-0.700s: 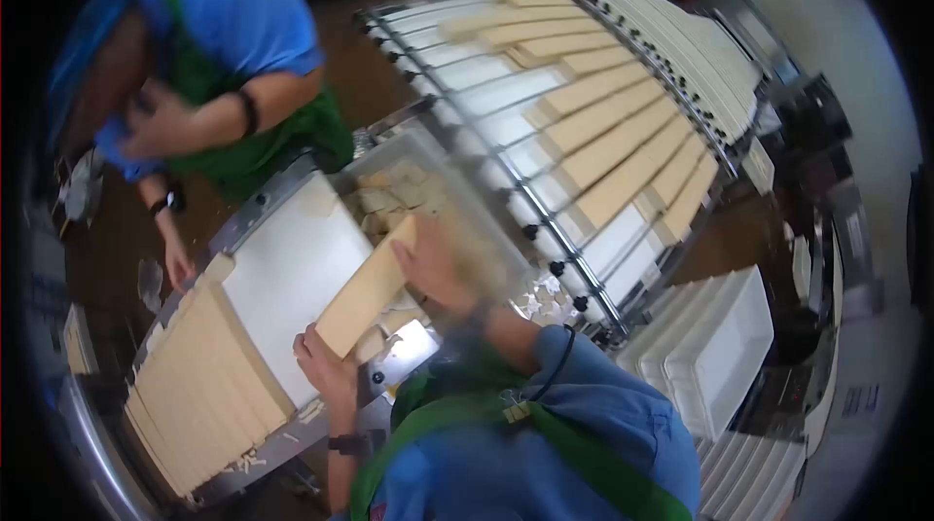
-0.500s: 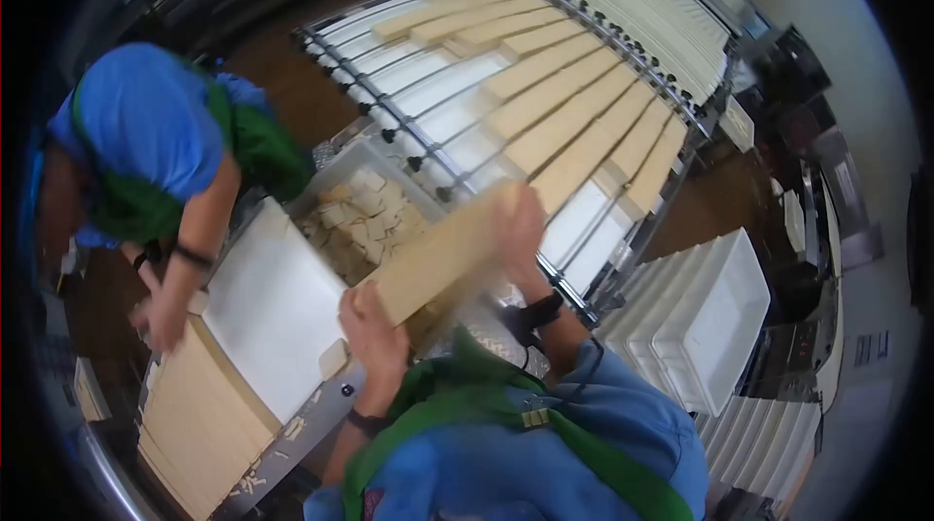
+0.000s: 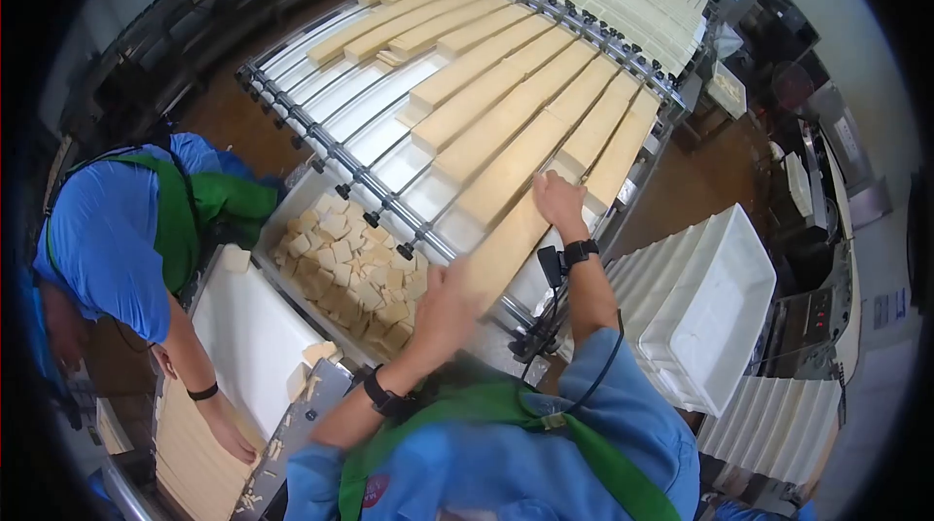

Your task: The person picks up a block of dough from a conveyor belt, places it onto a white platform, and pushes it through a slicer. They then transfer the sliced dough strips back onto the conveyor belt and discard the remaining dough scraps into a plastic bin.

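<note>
Pinching a long tan block [image 3: 508, 251] at both ends, the left hand [image 3: 444, 315] and right hand [image 3: 561, 202] hold it over the railed table [image 3: 387, 95].

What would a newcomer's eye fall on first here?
Probably the long pale blocks lying in rows across the white laned table at upper centre. Next, at its near edge, the left hand and right hand hold opposite ends of another block. Left of that, a bin holds a heap of flat pale pieces.
</note>
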Demonstrator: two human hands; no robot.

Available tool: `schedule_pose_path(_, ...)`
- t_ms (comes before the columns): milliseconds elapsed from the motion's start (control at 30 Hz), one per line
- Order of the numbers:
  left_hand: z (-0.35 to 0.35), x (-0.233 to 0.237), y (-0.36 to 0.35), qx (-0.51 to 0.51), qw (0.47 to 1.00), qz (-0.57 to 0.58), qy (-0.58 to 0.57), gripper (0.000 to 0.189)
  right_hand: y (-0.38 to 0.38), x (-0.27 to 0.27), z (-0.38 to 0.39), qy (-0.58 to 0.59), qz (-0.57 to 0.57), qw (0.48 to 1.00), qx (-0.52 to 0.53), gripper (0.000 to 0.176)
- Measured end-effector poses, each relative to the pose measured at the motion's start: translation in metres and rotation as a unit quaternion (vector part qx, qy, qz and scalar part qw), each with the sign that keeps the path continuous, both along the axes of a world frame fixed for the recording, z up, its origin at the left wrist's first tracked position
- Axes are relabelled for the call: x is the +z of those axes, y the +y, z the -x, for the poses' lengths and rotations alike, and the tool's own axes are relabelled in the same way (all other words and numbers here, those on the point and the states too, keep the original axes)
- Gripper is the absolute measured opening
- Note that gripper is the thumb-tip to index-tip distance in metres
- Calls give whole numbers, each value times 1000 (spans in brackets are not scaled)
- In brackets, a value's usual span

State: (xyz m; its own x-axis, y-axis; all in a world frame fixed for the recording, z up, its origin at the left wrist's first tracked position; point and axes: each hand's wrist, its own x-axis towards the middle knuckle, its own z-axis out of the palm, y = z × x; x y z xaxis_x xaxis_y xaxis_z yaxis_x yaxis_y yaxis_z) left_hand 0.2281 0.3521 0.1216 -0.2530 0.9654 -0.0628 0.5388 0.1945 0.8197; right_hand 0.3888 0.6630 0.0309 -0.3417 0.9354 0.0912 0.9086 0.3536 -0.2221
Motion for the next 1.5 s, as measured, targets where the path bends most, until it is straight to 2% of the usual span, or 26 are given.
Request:
schedule_pose_path(67, 1, 1, 5, 19, 1000, 21, -12, 60, 1, 4, 2, -11, 11, 999, -37, 52)
schedule_pose_path(200, -2, -5, 8, 33, 999, 5, 16, 61, -5, 14, 5, -14, 8, 999, -40, 49)
schedule_pose_path(267, -2, -4, 11, 39, 999, 17, 7, 62, -14, 21, 5, 16, -109, 993, -42, 48)
schedule_pose_path(300, -3, -10, 14, 41, 999, 18, 7, 62, -16, 19, 5, 17, -108, 993, -40, 48)
schedule_pose_path(367, -8, -31, 25, 47, 998, -34, -15, 61, -19, 12, 2, 41, -198, 977, -62, 47)
schedule_pose_path(500, -23, -48, 60, 55, 997, -54, -27, 57, -52, 9, 0, 39, -195, 979, -40, 48)
schedule_pose_path(633, -23, -34, 74, 56, 995, 15, -76, 61, -111, -10, -6, 192, -54, 964, 176, 63)
schedule_pose_path(667, -22, -32, 75, 64, 993, 37, -93, 65, -126, -4, -8, 190, -52, 964, 180, 63)
schedule_pose_path(733, -18, -33, 74, 63, 993, 21, -94, 65, -156, 20, -5, 136, 70, 958, 242, 72)
schedule_pose_path(800, -17, -46, 69, 73, 992, 13, -99, 65, -159, 23, -5, 113, 101, 956, 252, 76)
schedule_pose_path(900, -3, -77, 59, 58, 988, -68, -122, 66, -160, 14, -1, 32, 34, 971, 234, 79)
schedule_pose_path(1000, 23, -70, 17, 69, 986, -109, -108, 68, -170, 5, 4, -47, 2, 969, 242, 81)
schedule_pose_path(1067, 43, -65, -19, 118, 980, -110, -119, 73, -172, 6, 5, -70, -6, 962, 262, 81)
schedule_pose_path(1133, 70, -59, -64, 191, 977, -79, 45, 66, -172, 13, 14, -102, -5, 974, 202, 81)
schedule_pose_path(1200, 101, -81, -109, 271, 957, -86, 64, 63, -167, 26, 33, -110, -5, 976, 189, 80)
schedule_pose_path(1267, 133, -98, -162, 348, 933, -55, 68, 66, -175, 40, 80, -73, -47, 969, 230, 79)
schedule_pose_path(1300, 142, -112, -195, 409, 907, -35, 98, 61, -190, 45, 106, -35, -31, 964, 263, 77)
schedule_pose_path(1333, 148, -124, -226, 481, 866, -64, 123, 61, -196, 32, 132, -9, -42, 949, 314, 77)
schedule_pose_path(1400, 159, -135, -306, 615, 760, -42, 206, 63, -254, 26, 198, 48, -13, 908, 415, 73)
schedule_pose_path(1433, 166, -144, -338, 637, 740, -40, 213, 63, -279, 21, 232, 55, -13, 895, 442, 73)
schedule_pose_path(1500, 178, -158, -392, 776, 597, 66, 194, 71, -331, 13, 302, 153, 86, 789, 589, 65)
